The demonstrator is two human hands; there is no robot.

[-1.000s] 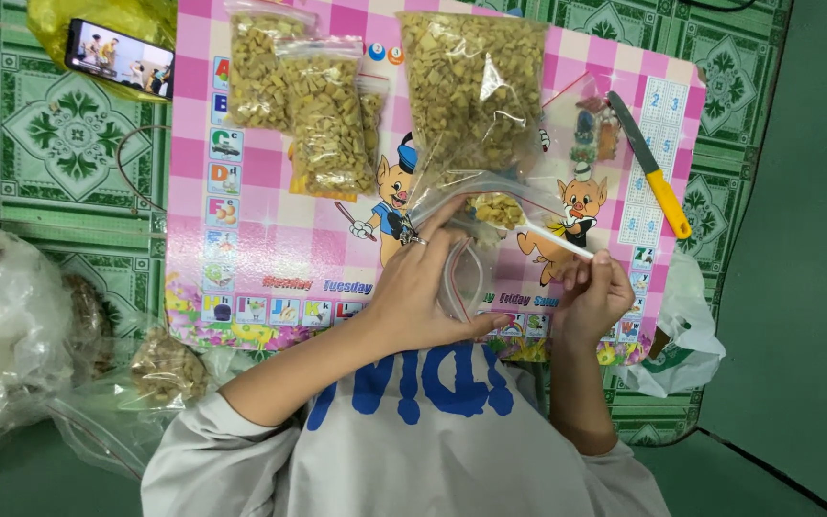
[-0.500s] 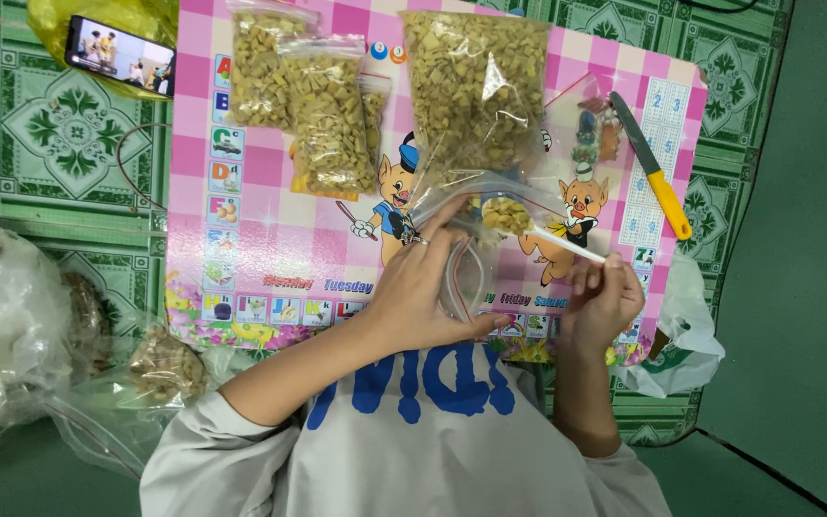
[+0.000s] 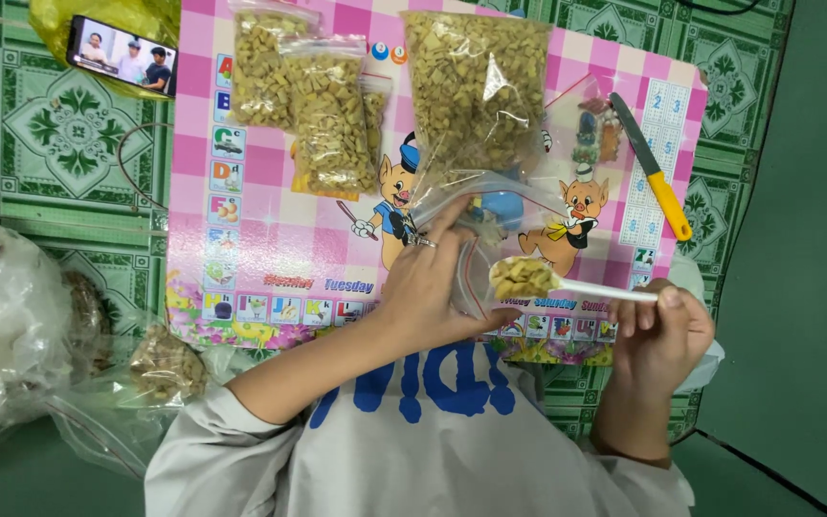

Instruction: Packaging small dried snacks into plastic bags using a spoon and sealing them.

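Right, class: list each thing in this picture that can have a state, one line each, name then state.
Left hand: fingers holding the clear zip bag open.
Right hand: gripping the white spoon.
White spoon: heaped with pale pieces.
Three filled bags: full, lying flat.
Phone: screen on.
Yellow-handled knife: lying unused.

Yellow-handled knife [image 3: 653,179] on pink mat [image 3: 260,239]; phone [image 3: 122,56] top left.

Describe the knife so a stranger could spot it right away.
Find the pink checked mat with cartoon pigs, then go to its right edge. The knife lies there slanted, dark blade above a yellow handle, the only utensil nobody is holding.
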